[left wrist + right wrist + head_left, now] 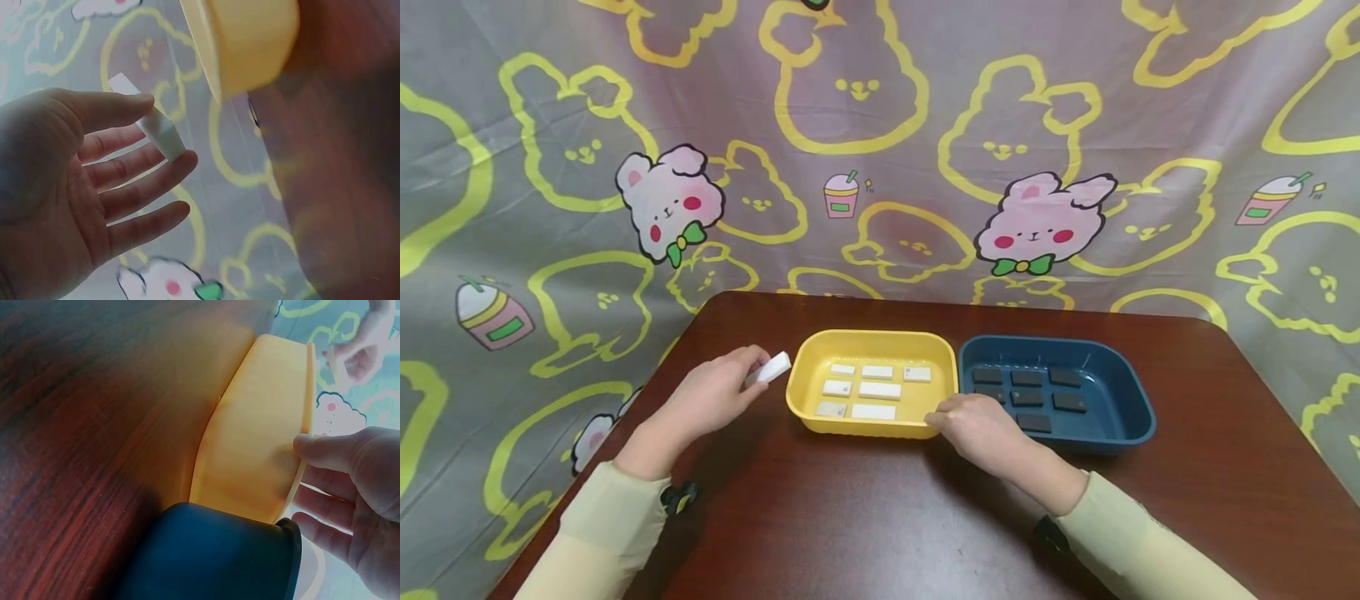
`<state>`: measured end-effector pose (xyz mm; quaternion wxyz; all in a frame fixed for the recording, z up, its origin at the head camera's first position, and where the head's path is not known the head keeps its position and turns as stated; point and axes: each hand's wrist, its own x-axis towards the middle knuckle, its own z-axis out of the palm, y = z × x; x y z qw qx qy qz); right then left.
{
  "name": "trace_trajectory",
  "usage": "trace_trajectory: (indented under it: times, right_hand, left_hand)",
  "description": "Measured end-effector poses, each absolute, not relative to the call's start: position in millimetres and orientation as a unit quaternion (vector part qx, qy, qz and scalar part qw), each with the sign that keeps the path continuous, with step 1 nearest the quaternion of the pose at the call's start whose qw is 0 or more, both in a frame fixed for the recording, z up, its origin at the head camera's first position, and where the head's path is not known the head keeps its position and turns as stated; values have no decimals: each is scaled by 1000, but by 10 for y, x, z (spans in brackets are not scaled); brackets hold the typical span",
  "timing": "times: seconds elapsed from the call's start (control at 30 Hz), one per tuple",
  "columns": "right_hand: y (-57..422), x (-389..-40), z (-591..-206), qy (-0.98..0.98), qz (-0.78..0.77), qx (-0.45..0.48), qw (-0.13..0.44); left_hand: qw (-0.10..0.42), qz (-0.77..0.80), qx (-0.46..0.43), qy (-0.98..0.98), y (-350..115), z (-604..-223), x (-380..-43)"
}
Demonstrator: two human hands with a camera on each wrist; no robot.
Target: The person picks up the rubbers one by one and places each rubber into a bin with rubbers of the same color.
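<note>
My left hand [715, 393] holds a small white rectangular block [772, 367] to the left of a yellow plastic tub [872, 428]. In the left wrist view, the thumb and fingertips pinch this block [164, 134], apart from the tub. Several white blocks [880, 390] lie flat in rows on the tub's floor. With my right hand [981, 433] I grip the tub's front right corner. The right wrist view shows the thumb on the outer wall of the tub [250, 431] and the fingers over its rim.
A dark blue tub [1123, 417] stands close against the yellow one on the right, with several dark blocks [1027, 398] laid inside. Both sit on a brown wooden table [865, 517]. A patterned cloth [910, 183] hangs behind and along the sides.
</note>
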<state>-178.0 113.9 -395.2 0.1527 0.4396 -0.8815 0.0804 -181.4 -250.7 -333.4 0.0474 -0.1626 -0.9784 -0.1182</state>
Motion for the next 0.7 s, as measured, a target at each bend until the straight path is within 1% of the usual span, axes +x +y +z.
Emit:
trace_trajectory:
  times: [0.37,0.5,0.7]
  right_hand:
    - [1145,-1787,-3944,-882,87,441,145]
    - [1146,-1794,-3945,-880,82,443,149]
    - [1153,-1795,-3950,-877,74,448,154]
  left_hand:
    - [52,-46,-284,-956,-1945,-3122,-2063]
    - [43,-22,-322,-946,-1740,-3082,-2138]
    - [10,24,-370,-929,-1425,-3099,-2263]
